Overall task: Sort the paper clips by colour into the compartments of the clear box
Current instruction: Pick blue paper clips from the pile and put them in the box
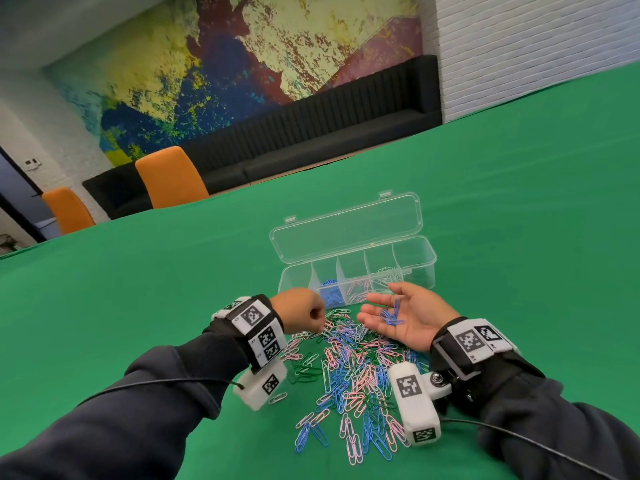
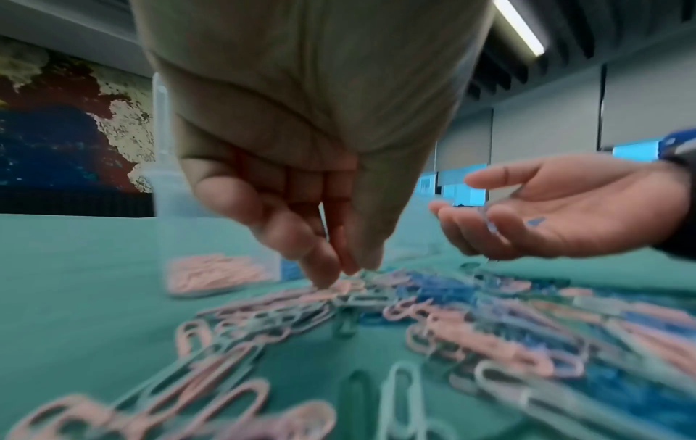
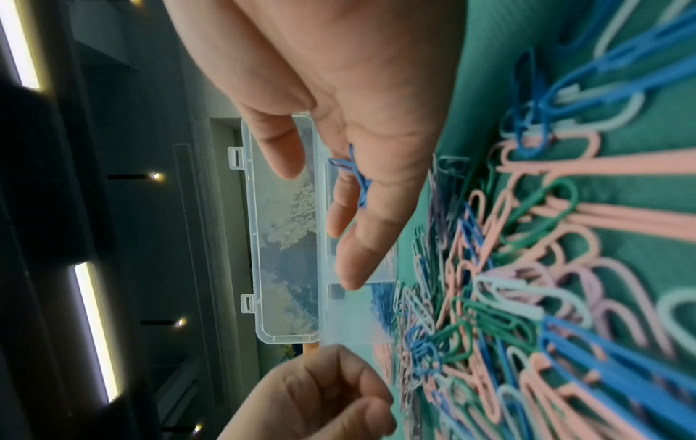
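Observation:
A mixed pile of paper clips (image 1: 353, 375) in pink, blue, green and white lies on the green cloth. Behind it stands the clear box (image 1: 420, 271), lid (image 1: 346, 226) open, with blue clips (image 1: 330, 293), pink clips (image 1: 356, 289) and white clips (image 1: 386, 273) in separate compartments. My left hand (image 1: 321, 325) reaches down with bunched fingertips (image 2: 331, 268) pinching a clip at the pile's far edge; blur hides its colour. My right hand (image 1: 379, 303) hovers palm up beside it, fingers relaxed, with a few blue clips (image 1: 391, 315) lying loose on the palm (image 3: 376, 125).
The green cloth (image 1: 173, 289) covers the whole table around the pile. One stray white clip (image 1: 278, 397) lies under my left wrist. Orange chairs (image 1: 169, 178) and a black bench (image 1: 311, 133) stand beyond the far table edge.

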{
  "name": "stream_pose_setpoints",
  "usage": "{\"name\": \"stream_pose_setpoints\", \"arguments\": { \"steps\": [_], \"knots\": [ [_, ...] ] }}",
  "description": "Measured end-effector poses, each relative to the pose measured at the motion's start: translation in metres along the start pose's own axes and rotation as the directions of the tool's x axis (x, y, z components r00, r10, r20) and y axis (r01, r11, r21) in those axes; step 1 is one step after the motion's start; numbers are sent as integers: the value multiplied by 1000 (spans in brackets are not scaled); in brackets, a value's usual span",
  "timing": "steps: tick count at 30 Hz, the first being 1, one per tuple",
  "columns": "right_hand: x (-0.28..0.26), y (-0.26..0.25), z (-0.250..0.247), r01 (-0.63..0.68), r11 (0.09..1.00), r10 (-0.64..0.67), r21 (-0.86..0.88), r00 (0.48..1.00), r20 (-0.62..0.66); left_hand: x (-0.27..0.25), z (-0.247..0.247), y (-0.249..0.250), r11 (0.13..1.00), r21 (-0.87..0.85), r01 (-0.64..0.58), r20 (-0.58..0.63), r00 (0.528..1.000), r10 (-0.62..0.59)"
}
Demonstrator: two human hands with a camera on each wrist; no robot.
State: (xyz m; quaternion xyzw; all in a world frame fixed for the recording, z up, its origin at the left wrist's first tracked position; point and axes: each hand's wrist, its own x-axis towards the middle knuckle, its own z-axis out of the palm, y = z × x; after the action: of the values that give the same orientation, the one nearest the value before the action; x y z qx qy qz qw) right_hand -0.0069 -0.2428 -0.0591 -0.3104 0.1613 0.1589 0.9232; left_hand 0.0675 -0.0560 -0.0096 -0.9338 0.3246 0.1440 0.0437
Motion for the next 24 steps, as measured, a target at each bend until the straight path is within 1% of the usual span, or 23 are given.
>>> {"name": "stream_pose_setpoints", "arguments": {
  "steps": [2, 4, 10, 13, 18, 21, 24],
  "knots": [
    [1, 0, -2, 24, 999, -25, -38, 999, -22, -1, 8, -7, 1000, 10, -6, 44, 999, 5],
    [2, 0, -3, 44, 998, -46, -49, 998, -36, -2, 14, -10, 1000, -17, -20, 65, 998, 21],
    [0, -4, -2, 88, 996, -89, -25, 995, -48, 4, 26, -5, 997, -36, -67, -15, 998, 67],
    [1, -3, -2, 89, 996, -90, -27, 995, -46, 5, 26, -1, 996, -43, -82, -31, 996, 81],
    [1, -3, -3, 92, 995, -93, -32, 995, -43, 4, 32, -2, 998, -43, -48, -43, 998, 46],
    [1, -3, -3, 97, 995, -99, -34, 994, -44, 3, 35, -4, 997, -71, -40, -52, 998, 37],
    [0, -3, -3, 98, 994, -100, -37, 994, -44, 3, 33, -6, 995, -96, -24, -11, 1000, 24]
  ]
}}
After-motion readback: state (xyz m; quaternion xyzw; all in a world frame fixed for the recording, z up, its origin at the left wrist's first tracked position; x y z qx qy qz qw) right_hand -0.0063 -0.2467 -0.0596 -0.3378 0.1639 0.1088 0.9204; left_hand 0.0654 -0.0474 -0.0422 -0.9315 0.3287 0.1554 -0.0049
